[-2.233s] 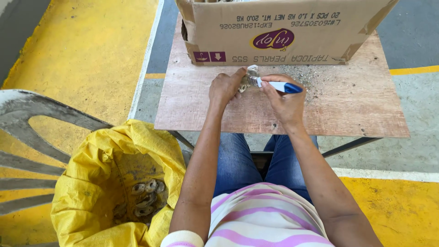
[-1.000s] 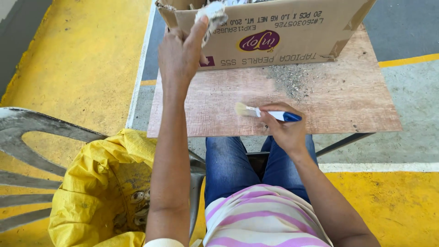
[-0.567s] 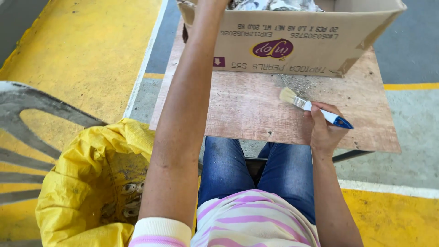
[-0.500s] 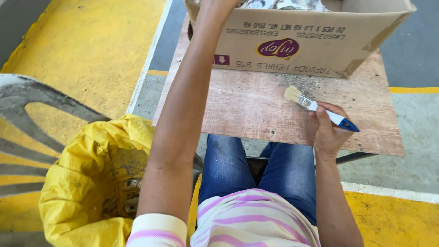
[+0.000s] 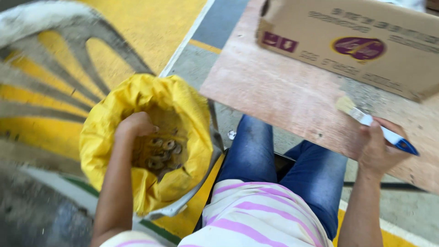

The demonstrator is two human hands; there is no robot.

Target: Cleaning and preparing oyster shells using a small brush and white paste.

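Yellow-painted concrete floor [image 5: 151, 27] runs off to my left, and a worn plywood table [image 5: 283, 100] sits over my knees with a brown cardboard box [image 5: 366, 41] at its far edge and a patch of grey dust in front of it.

My left hand [image 5: 135, 128] is down inside the mouth of the yellow bag [image 5: 183, 110] that hangs open beside my left thigh. The fingers are curled loosely over the opening; the picture is blurred, so I cannot tell whether they are closed on anything. Just under them, at the bottom of the bag, lies a heap of small metal parts [image 5: 160, 153], ring-shaped and dull grey. I judge them hard, dense for their size and probably gritty, so they should stand rough handling and will rattle rather than break. The bag itself is thin and floppy, best taken by its rolled rim.

My right hand [image 5: 379, 146] is over the near right side of the table, wrapped around the blue handle of a paintbrush [image 5: 370, 121], thumb on top. The pale bristles point up and left toward the box, just above the dusty patch. I'd say the brush is light and stiff in the handle, soft at the tip, and the handle is the natural place to grip it. The two hands are well apart, with my lap between them.
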